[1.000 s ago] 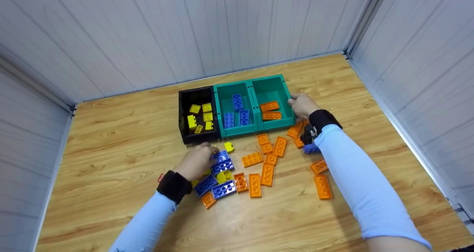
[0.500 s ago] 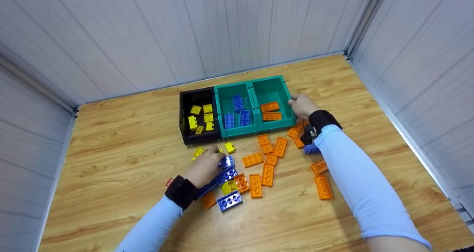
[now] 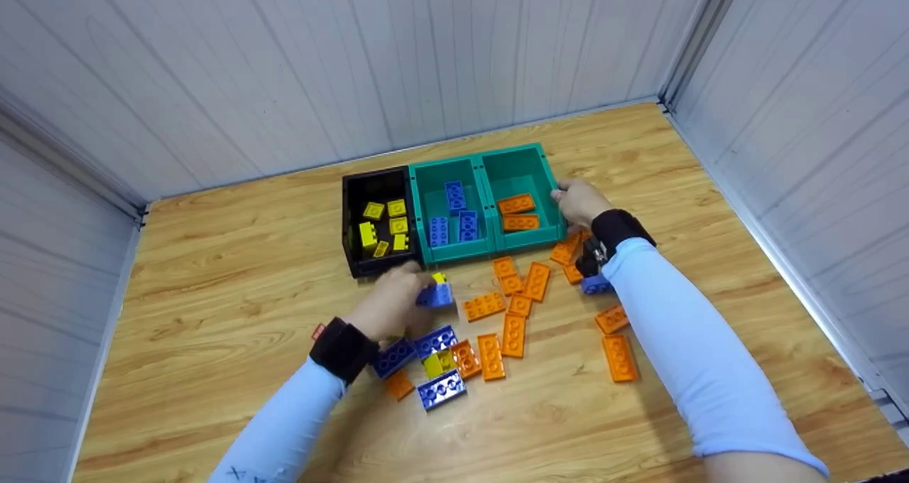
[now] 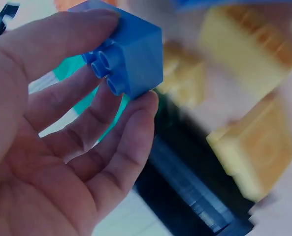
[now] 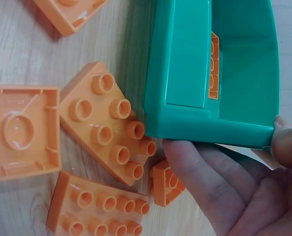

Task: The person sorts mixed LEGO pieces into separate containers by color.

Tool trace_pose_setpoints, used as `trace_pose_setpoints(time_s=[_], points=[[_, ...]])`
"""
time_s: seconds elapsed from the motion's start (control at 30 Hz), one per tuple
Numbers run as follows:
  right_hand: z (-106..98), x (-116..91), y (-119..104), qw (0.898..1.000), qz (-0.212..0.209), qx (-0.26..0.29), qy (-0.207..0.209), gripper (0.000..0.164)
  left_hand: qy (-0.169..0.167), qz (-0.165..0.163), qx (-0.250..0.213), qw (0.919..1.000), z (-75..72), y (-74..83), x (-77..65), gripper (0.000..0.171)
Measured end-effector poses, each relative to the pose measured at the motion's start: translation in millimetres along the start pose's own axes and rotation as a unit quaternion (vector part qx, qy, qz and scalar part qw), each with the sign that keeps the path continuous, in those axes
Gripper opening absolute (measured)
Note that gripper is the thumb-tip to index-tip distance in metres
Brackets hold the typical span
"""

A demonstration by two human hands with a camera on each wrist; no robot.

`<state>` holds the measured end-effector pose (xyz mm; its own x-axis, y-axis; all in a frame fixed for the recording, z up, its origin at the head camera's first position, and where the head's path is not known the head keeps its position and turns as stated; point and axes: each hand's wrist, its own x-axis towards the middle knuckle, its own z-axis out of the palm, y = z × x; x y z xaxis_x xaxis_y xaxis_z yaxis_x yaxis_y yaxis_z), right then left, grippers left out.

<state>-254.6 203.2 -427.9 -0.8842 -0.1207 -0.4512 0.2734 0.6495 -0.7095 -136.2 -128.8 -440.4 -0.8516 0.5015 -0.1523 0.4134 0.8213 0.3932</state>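
My left hand [image 3: 394,300] pinches a blue toy brick [image 3: 436,296] between thumb and fingers, just in front of the black bin [image 3: 387,264]. Seen from the left wrist, that brick [image 4: 143,56] has its studs facing the palm, and yellow bricks [image 4: 259,147] lie blurred behind it. At the right end of the row, my right hand [image 3: 584,203] grips the side wall of a green bin [image 3: 532,239]. In the right wrist view the thumb is at the rim of this bin [image 5: 185,120] and the fingers lie against its outer side.
Yellow bricks lie in the black bin, blue ones in the middle green bin [image 3: 454,253], orange ones in the right bin. Loose orange bricks [image 3: 514,334] spread across the table, with blue bricks [image 3: 442,389] near the left forearm. White panels [image 3: 454,57] enclose the back and sides.
My left hand has drawn a blue brick out of the pile and moved it toward the bins. Another blue brick has slid toward the front. My right hand stays on the green bin.
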Motion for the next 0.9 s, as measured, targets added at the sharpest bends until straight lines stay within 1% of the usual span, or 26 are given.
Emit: trace_pose_setpoints(time_s=[0.07,0.13,0.27,0.37,0.43,0.53,0.6,0.73,0.9], points=[[-1,-1,1,1.000,0.001,0.003,0.003,0.052,0.013,-0.002,-0.007,0.9999,-14.0,1.4,9.7,0.045],[-1,-2,1,1.000,0.002,0.009,0.007,0.052,0.028,0.002,-0.003,0.9996,-29.4,2.4,23.1,0.042],[-1,-2,4,1.000,0.002,0.016,0.012,0.052,0.062,0.012,0.009,0.9980,-56.2,4.1,58.3,0.030],[-1,-1,6,1.000,-0.003,0.015,0.016,0.051,0.090,0.009,0.024,0.9956,-67.5,6.0,87.0,0.023],[1,-1,7,1.000,-0.005,0.014,0.017,0.051,0.104,-0.006,0.038,0.9939,-69.2,6.4,104.4,0.018],[4,-1,6,1.000,-0.002,0.021,0.014,0.051,0.110,-0.043,0.074,0.9903,-65.4,5.7,125.1,0.009],[6,-2,6,1.000,0.001,0.023,0.012,0.051,0.108,-0.070,0.107,0.9859,-60.9,5.3,135.3,0.012],[8,-4,4,1.000,0.002,0.023,0.011,0.051,0.100,-0.116,0.168,0.9738,-53.4,6.8,148.7,0.021],[10,-6,0,0.999,0.002,0.031,0.010,0.051,0.092,-0.157,0.184,0.9659,-47.7,11.0,156.4,0.027]])
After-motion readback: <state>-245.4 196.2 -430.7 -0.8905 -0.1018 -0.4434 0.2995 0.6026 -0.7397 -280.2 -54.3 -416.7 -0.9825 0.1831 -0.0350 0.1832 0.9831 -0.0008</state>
